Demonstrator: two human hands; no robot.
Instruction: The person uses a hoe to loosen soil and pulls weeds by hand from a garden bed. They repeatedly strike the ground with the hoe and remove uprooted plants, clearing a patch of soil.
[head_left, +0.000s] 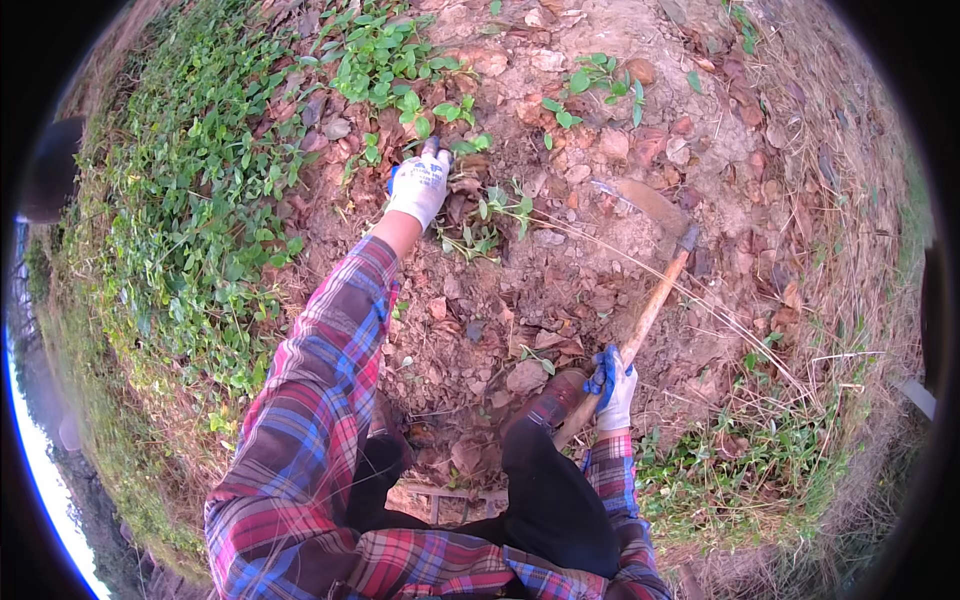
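Note:
My left hand (421, 184), in a white work glove with blue coating and printed writing, reaches down to the soil beside low leafy plants (390, 60). Its palm and most of its fingers are turned away, so whether they grip anything is hidden. Just below it lie some loose, wilted-looking green sprigs (480, 232). My right hand (615, 386), gloved the same way, is closed around the wooden handle of a short hoe (652, 304). The hoe's curved, soil-coated metal blade (645, 201) rests on or just above the ground ahead, pointing left.
Dense green ground cover (202, 195) fills the left side. Small seedlings (596, 82) grow ahead among dry leaves and clods. Long dry stalks (675, 285) cross under the hoe handle. My shoes (551, 401) stand close in, and a low seat frame (450, 493) shows between my legs.

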